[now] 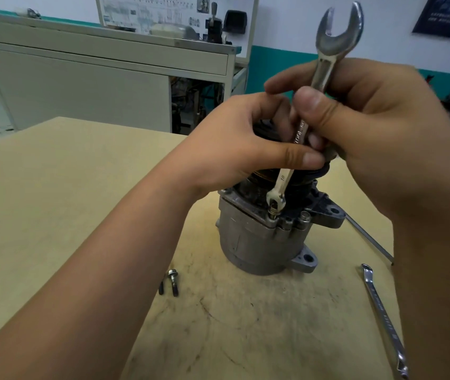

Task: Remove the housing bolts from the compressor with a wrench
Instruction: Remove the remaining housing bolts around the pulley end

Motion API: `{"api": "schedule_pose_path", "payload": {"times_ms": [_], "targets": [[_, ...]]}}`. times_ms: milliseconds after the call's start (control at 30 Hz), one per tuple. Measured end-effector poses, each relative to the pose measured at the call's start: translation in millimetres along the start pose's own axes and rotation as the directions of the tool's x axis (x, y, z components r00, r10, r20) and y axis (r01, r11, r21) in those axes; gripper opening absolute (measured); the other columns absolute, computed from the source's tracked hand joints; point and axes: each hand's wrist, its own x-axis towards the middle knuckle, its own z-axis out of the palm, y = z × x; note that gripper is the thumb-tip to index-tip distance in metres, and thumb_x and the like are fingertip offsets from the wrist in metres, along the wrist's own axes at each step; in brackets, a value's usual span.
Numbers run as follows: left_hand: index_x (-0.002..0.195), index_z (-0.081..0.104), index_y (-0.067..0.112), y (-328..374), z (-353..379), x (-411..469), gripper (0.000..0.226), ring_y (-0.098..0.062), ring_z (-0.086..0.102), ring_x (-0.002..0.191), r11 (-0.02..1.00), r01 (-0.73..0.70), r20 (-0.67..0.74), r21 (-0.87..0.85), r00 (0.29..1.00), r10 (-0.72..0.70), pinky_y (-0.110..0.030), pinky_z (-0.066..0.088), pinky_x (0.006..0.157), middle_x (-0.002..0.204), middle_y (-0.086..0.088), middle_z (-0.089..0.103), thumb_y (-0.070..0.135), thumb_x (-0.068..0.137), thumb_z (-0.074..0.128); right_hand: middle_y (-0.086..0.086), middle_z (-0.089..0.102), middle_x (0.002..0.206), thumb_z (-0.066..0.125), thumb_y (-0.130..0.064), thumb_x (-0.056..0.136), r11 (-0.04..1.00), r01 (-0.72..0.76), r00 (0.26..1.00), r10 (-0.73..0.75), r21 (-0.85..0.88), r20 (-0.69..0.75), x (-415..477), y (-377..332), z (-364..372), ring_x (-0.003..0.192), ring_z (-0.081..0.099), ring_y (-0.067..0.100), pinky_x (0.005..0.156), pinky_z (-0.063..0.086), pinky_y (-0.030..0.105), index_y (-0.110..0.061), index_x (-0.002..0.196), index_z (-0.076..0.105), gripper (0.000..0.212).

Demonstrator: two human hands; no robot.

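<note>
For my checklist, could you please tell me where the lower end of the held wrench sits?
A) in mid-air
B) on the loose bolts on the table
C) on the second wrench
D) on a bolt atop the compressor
D: the small lower end of the wrench sits on a raised bolt on the compressor.

The compressor (256, 242) stands mid-frame on the desk (67, 187). A wrench (325, 72) slants up above it, lower end on a bolt (273, 208) at its top rim. Two loose bolts (174, 282) lie on the desk lower left of it, a second wrench (383, 316) at lower right. A cabinet (81, 86) stands behind, upper left.
</note>
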Motion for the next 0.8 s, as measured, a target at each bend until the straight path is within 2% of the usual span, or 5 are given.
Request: {"api": "schedule_pose_path", "payload": {"times_ms": [133, 333, 500, 633, 800], "targets": [[0.090, 0.062, -0.004, 2, 4, 1, 0.042, -0.014, 0.063, 0.077, 0.999, 0.011, -0.018, 0.053, 1.000, -0.010, -0.038, 0.053, 0.084, 0.077, -0.007, 0.066, 0.026, 0.065, 0.077, -0.010, 0.064, 0.067, 0.054, -0.015, 0.085, 0.999, 0.024, 0.997, -0.021, 0.041, -0.074, -1, 3, -2, 0.050, 0.054, 0.003, 0.052, 0.045, 0.018, -0.025, 0.095, 0.064, 0.017], [0.081, 0.064, 0.027, 1, 0, 1, 0.014, -0.001, 0.060, 0.085, 0.995, 0.023, -0.023, 0.099, 1.000, -0.021, -0.026, 0.049, 0.084, 0.085, 0.014, 0.062, 0.032, 0.070, 0.071, -0.003, 0.064, 0.060, 0.051, -0.005, 0.092, 0.962, -0.073, 0.981, 0.117, 0.263, -0.157, 2, 14, -2, 0.037, 0.039, 0.006, 0.046, 0.034, 0.026, -0.016, 0.086, 0.062, 0.017], [0.088, 0.067, 0.019, -2, -2, 1, 0.021, 0.001, 0.062, 0.088, 0.996, 0.021, -0.015, 0.086, 1.000, -0.020, -0.017, 0.048, 0.084, 0.091, 0.008, 0.067, 0.026, 0.069, 0.072, -0.016, 0.060, 0.058, 0.053, -0.017, 0.088, 0.995, -0.031, 0.990, 0.044, 0.094, -0.137, 3, 9, 10, 0.050, 0.052, -0.006, 0.050, 0.039, 0.007, -0.023, 0.088, 0.062, 0.011], [0.082, 0.064, 0.022, -2, -3, 0, 0.017, 0.005, 0.060, 0.079, 0.998, 0.018, -0.022, 0.067, 1.000, -0.017, -0.014, 0.047, 0.077, 0.075, 0.017, 0.065, 0.021, 0.069, 0.075, -0.011, 0.056, 0.059, 0.051, -0.018, 0.088, 0.998, -0.018, 0.991, 0.025, 0.059, -0.134, 3, 5, 10, 0.049, 0.052, -0.002, 0.050, 0.038, 0.009, -0.023, 0.087, 0.063, 0.013], [0.079, 0.062, 0.030, 2, -1, 1, 0.013, -0.001, 0.060, 0.089, 0.994, -0.012, -0.029, 0.107, 0.999, 0.015, -0.031, 0.046, 0.092, 0.080, 0.017, 0.063, 0.027, 0.073, 0.073, -0.009, 0.056, 0.062, 0.048, -0.018, 0.090, 0.999, 0.004, 0.987, 0.002, 0.036, -0.162, 2, 4, 4, 0.050, 0.051, 0.000, 0.052, 0.040, 0.013, -0.024, 0.088, 0.062, 0.014]]}}
